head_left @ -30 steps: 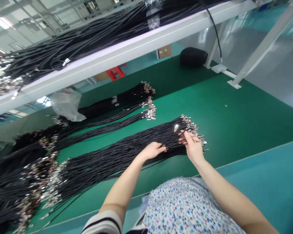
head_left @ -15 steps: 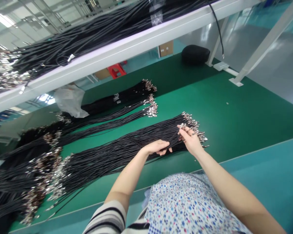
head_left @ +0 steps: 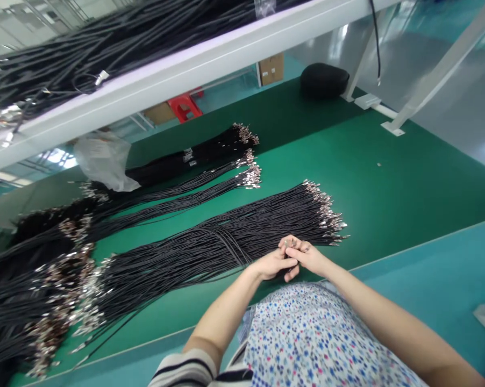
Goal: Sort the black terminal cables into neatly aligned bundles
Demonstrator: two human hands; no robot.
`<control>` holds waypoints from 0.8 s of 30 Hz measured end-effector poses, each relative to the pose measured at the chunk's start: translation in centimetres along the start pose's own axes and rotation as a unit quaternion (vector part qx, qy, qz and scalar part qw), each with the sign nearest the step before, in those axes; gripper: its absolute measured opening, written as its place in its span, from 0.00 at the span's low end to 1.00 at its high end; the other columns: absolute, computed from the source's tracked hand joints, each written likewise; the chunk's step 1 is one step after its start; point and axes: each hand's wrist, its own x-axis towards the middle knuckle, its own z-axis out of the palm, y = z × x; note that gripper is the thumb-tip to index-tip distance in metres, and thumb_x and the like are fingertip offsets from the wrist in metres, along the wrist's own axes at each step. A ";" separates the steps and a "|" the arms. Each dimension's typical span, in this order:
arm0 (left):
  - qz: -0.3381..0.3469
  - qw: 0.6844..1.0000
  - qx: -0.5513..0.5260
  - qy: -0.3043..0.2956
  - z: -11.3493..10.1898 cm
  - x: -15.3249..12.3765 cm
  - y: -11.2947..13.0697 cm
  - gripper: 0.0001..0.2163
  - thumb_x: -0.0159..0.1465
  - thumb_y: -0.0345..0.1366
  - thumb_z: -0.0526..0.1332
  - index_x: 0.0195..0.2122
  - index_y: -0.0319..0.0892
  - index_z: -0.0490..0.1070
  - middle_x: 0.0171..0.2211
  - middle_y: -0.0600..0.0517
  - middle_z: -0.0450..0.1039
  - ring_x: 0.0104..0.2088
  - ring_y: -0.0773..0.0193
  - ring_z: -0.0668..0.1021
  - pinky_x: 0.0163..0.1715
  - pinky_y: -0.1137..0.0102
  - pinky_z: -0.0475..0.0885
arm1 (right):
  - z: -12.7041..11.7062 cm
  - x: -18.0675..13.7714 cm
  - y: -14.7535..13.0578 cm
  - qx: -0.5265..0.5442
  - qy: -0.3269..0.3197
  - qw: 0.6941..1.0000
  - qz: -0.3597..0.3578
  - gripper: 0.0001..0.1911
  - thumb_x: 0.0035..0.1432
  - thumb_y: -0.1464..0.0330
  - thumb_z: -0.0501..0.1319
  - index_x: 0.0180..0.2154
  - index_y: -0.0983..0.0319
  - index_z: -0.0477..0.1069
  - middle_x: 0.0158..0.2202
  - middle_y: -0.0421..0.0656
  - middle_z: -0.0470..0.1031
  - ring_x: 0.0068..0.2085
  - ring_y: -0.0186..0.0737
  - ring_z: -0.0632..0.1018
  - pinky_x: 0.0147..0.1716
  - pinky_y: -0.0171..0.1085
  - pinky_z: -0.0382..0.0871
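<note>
A wide bundle of thin black cables [head_left: 226, 242] with metal terminals [head_left: 327, 215] at its right end lies across the green mat [head_left: 387, 177]. My left hand [head_left: 272, 264] and my right hand [head_left: 305, 253] meet at the near edge of the bundle, fingers pinched together. A few cables run from the bundle into my left hand. My right fingers pinch the metal-tipped ends of those cables against the left fingers.
Two more cable bundles [head_left: 202, 177] lie farther back. A heap of cables with terminals [head_left: 44, 279] fills the left. A white shelf [head_left: 186, 80] overhead carries more cables. A clear plastic bag [head_left: 105, 161], a black pouch [head_left: 323, 80] and a white post foot [head_left: 391, 126] stand behind.
Both hands drew back from the terminal end of the bundle toward my body and came together, pulling a few cables out with them. The camera tilted slightly.
</note>
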 end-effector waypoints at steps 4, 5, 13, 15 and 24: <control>-0.025 0.993 -0.083 0.077 -0.1 1.2 -0.6 0.18 0.55 0.49 0.62 0.29 0.39 0.60 0.13 0.63 0.49 0.12 0.78 0.53 0.12 0.79 0.47 | -3.6 1.1 1.1 0.029 -0.008 0.999 0.037 0.16 0.53 0.59 0.60 0.40 0.63 0.73 0.31 0.42 0.75 0.26 0.31 0.72 0.27 0.32 0.67; -0.002 0.988 -0.110 0.108 -0.6 1.4 -0.1 0.18 0.56 0.49 0.61 0.28 0.39 0.59 0.13 0.64 0.46 0.12 0.79 0.51 0.12 0.79 0.45 | -5.1 1.9 1.1 0.019 0.012 0.999 0.046 0.19 0.53 0.60 0.60 0.45 0.62 0.70 0.33 0.43 0.75 0.29 0.33 0.74 0.29 0.35 0.69; 0.139 0.952 -0.192 0.193 -4.0 3.2 6.5 0.14 0.58 0.45 0.60 0.31 0.40 0.60 0.17 0.60 0.54 0.15 0.76 0.58 0.16 0.77 0.52 | -11.1 8.2 0.5 -0.674 0.149 0.716 0.107 0.14 0.58 0.74 0.49 0.41 0.66 0.70 0.42 0.52 0.71 0.39 0.43 0.76 0.37 0.38 0.67; 0.140 0.956 -0.182 0.181 -4.2 3.8 7.3 0.13 0.58 0.44 0.60 0.31 0.40 0.61 0.17 0.59 0.56 0.15 0.75 0.60 0.17 0.77 0.54 | -10.9 8.6 0.4 -0.728 0.097 0.670 0.111 0.14 0.59 0.74 0.47 0.40 0.67 0.69 0.41 0.54 0.71 0.38 0.43 0.76 0.34 0.36 0.67; 0.126 0.966 -0.140 0.176 -5.1 5.5 8.6 0.14 0.58 0.45 0.60 0.31 0.39 0.61 0.18 0.59 0.58 0.16 0.74 0.62 0.18 0.75 0.58 | -11.2 9.7 -1.4 -0.777 -0.021 0.625 0.077 0.14 0.60 0.75 0.46 0.40 0.65 0.68 0.34 0.52 0.74 0.34 0.45 0.76 0.31 0.38 0.63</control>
